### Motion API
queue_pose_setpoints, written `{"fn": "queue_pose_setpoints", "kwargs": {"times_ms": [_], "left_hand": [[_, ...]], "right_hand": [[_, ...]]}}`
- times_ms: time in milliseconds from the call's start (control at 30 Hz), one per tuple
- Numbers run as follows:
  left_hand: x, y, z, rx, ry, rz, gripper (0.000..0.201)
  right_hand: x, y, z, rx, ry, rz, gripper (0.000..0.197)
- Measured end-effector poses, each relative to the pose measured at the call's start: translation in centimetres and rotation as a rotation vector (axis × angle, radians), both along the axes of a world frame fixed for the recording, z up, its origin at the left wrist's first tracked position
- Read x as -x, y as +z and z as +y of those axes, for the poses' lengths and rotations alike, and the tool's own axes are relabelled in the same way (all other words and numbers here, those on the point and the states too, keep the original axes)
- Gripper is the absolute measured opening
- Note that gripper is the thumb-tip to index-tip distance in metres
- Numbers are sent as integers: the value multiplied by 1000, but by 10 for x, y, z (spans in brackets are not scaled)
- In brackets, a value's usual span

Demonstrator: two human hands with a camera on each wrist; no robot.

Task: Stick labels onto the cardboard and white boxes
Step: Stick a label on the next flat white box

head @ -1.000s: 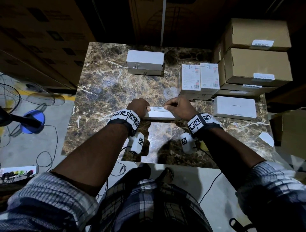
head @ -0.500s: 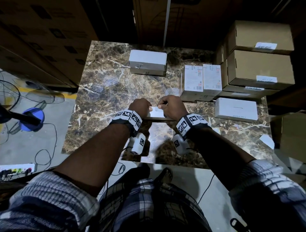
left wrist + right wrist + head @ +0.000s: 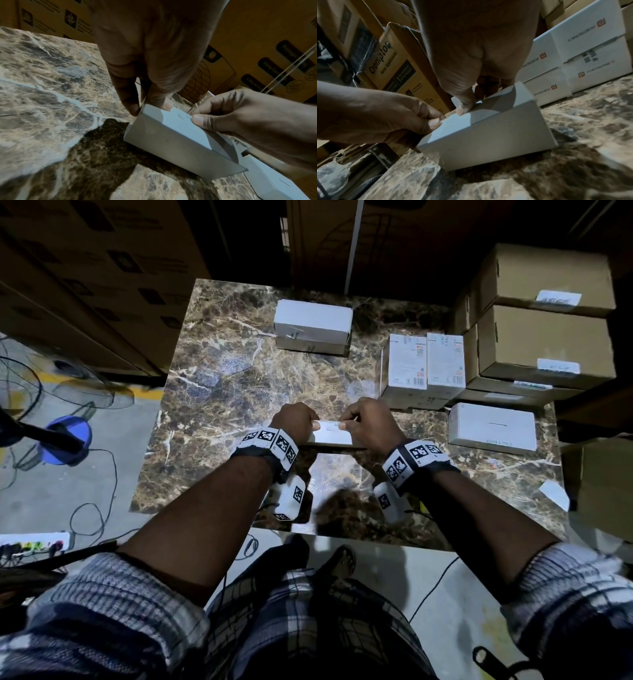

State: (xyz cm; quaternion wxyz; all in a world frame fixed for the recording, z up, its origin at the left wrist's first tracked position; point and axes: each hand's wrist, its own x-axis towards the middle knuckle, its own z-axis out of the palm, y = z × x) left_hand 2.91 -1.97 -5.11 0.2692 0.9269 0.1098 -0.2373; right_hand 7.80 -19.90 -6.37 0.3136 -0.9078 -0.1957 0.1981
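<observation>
Your left flank: counter [image 3: 219, 378] is bare marble from near edge to far edge. Far centre blocked by two stacked white boxes [image 3: 312, 327]. Your right: printed cartons [image 3: 423, 368], a flat white box [image 3: 491, 428] and stacked cardboard boxes [image 3: 544, 344] crowd the counter.

- My bench [image 3: 239, 378] is a brown marble slab veined with white, glossy under dim light.
- Tall printed brown cardboard cartons [image 3: 85, 278] wall it in behind and to my left.
- Left of me, the grey concrete floor [image 3: 44, 498] carries a yellow painted stripe [image 3: 150, 393], loose black cables [image 3: 102, 474] and a white power strip [image 3: 32, 542].
</observation>
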Motion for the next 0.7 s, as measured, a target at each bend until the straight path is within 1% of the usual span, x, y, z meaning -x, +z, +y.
{"fn": "queue_pose_setpoints", "kwargs": {"times_ms": [100, 233, 400, 467, 600, 700], "left_hand": [[1, 2, 0, -8, -4, -11, 24], [-2, 2, 0, -25, -30, -5, 29], [-2, 1, 0, -22, -48, 2, 27], [0, 2, 1, -9, -30, 4, 25], [0, 0, 1, 3, -4, -3, 27], [1, 1, 1, -1, -6, -11, 30]], "right_hand": [[-1, 3, 16, 38, 7, 8, 3], [4, 0, 27, 0, -63, 57, 5], [10, -5, 22, -3, -50, -1, 7], [10, -6, 17, 9, -30, 17, 7], [6, 0, 11, 53, -19, 40, 10], [9, 3, 26, 98, -62, 28, 20]]}}
